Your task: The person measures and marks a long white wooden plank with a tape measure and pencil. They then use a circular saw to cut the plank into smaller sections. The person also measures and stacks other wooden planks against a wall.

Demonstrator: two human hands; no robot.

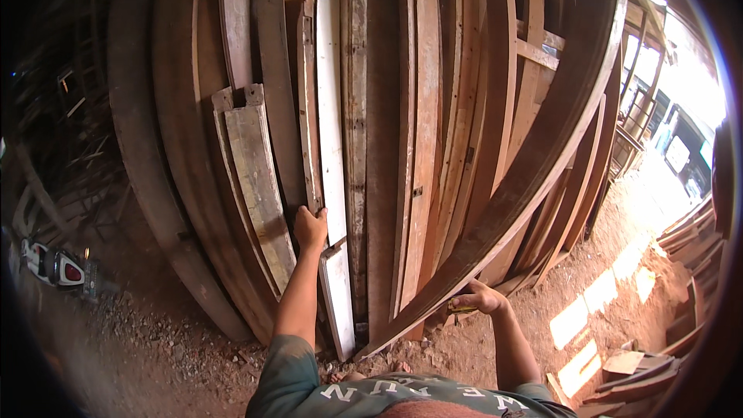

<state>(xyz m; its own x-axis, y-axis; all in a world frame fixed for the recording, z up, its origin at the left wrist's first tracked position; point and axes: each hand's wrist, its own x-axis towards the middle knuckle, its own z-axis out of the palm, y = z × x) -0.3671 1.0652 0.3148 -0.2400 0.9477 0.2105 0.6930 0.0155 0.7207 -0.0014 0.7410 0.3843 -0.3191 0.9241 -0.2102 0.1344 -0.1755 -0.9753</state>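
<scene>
Upright before me leans a row of old wooden planks. My left hand (311, 229) is closed on the lower part of a narrow, worn brown plank (309, 108). Right beside that plank stands a white-painted board (330, 85), and a shorter white piece (337, 294) shows lower down. My right hand (484, 297) is closed around a small yellow and dark object (462, 309), mostly hidden by the fingers. It is close to the lower part of a long dark plank (534, 170) that slants up to the right.
A short weathered plank pair (251, 139) leans left of my left arm. At the far left, a motorbike (62, 269) shows its red tail light. Scrap wood (642, 375) lies at the lower right. The dirt floor (534, 325) has gravel and sunlit patches.
</scene>
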